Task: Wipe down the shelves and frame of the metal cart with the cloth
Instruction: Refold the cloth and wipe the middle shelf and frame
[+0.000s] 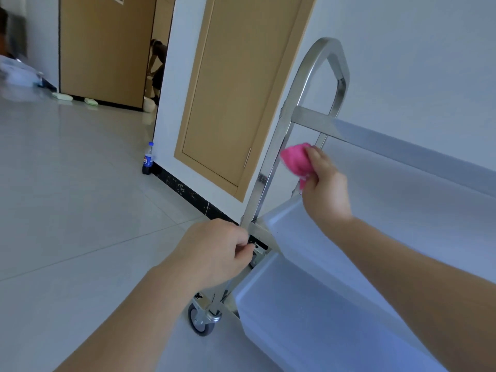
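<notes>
Holding the crumpled pink cloth in my right hand, fingers clamped on it, I keep it just beside the slanted steel cart post. My left hand grips that post lower down, so the long axis runs up-left.

Bright pink bunched cloth; shiny silver steel cart frame; pale bluish-white plastic shelf trays; tan wooden door; black speckled baseboard; blue-capped, blue-labelled dark cola bottle; grey caster wheel.
</notes>
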{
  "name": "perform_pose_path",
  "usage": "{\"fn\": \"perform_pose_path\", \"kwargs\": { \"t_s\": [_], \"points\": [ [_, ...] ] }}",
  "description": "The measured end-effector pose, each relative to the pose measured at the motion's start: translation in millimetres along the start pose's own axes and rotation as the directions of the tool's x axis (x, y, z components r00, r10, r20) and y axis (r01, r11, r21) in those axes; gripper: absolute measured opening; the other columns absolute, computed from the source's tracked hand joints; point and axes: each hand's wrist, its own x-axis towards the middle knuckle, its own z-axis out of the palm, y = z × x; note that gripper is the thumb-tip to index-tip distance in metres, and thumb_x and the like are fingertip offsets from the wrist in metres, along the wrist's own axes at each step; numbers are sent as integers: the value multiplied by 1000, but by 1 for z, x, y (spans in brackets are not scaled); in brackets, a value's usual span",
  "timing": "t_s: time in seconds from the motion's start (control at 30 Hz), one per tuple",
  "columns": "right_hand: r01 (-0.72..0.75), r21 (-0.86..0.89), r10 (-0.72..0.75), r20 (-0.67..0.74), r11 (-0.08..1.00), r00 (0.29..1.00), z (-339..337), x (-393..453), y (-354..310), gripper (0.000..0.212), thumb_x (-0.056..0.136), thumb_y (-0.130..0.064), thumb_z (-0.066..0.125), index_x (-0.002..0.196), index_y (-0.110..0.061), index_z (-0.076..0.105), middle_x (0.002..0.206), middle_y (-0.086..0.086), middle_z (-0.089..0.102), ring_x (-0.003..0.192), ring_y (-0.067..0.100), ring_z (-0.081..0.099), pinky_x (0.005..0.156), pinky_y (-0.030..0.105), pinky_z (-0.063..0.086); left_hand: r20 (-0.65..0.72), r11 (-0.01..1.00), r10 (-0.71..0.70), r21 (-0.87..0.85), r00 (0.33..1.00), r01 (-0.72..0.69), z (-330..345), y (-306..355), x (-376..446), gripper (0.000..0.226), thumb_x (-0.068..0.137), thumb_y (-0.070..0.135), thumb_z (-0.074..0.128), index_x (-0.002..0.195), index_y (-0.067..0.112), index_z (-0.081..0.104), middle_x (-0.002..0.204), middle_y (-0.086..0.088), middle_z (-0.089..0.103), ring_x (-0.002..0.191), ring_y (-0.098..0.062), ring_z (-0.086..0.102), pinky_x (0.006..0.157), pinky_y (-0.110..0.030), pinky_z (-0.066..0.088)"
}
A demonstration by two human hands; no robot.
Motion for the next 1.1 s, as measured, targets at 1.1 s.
{"fn": "perform_pose_path", "kwargs": {
  "t_s": [1.1],
  "points": [
    [-288,268,92,565,919,820,-37,-156,16,39,82,-9,50,107,-38,55,101,-15,62,87,-4,59,75,9,43,142,945,212,-281,967,-166,24,27,-5,40,81,34,63,117,36,48,117,20,48,81,0,51,66,-23,43]
  ]
}}
